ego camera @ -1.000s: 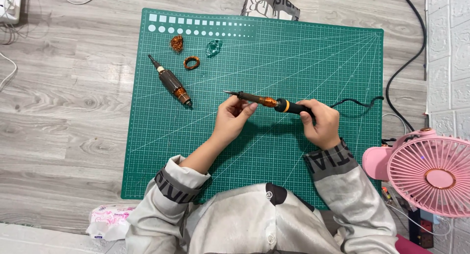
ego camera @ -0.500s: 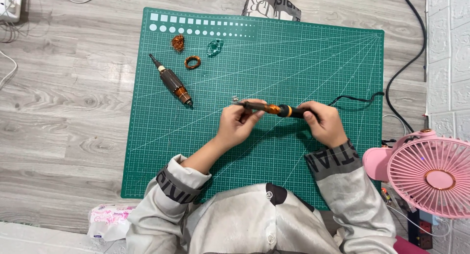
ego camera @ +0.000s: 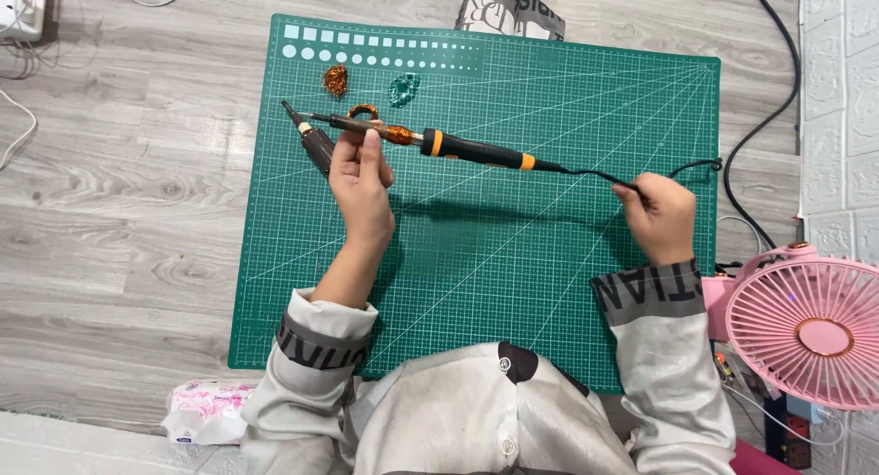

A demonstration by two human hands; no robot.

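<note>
While L hand (ego camera: 360,177) grips soldering iron (ego camera: 430,142).

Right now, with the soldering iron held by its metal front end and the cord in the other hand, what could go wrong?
1. The left hand grips the black-and-orange soldering iron on its metal barrel; if hot, it could burn.
2. The right hand holds the black cord; a tug could twist the iron loose.
3. Its tip hangs over the second dark tool and could knock it.
</note>
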